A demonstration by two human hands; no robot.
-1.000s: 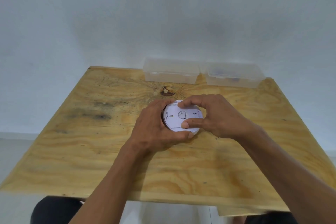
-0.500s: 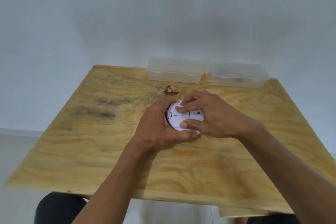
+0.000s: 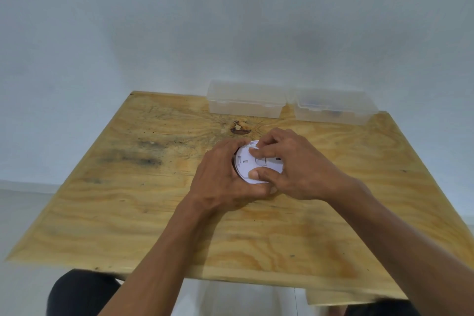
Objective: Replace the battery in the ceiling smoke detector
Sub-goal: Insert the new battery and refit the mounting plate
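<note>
A round white smoke detector [image 3: 246,163] lies near the middle of the plywood table [image 3: 128,213], flat back plate facing up. My left hand [image 3: 220,177] wraps its left rim, thumb under the near edge. My right hand [image 3: 295,169] grips the right side, its thumb pressed on the near rim and fingertips on the plate's far part. Much of the detector is hidden under both hands. No battery shows.
Two clear plastic lidded boxes stand at the table's far edge: one at centre [image 3: 246,100], one to the right [image 3: 333,108] with dark items inside. A dark knot [image 3: 239,128] marks the wood just beyond the detector. A pale wall rises behind.
My right fingers have shifted over the plate, from spanning its rim to pinching at its far part with the thumb on the near rim. The left hand keeps its hold.
</note>
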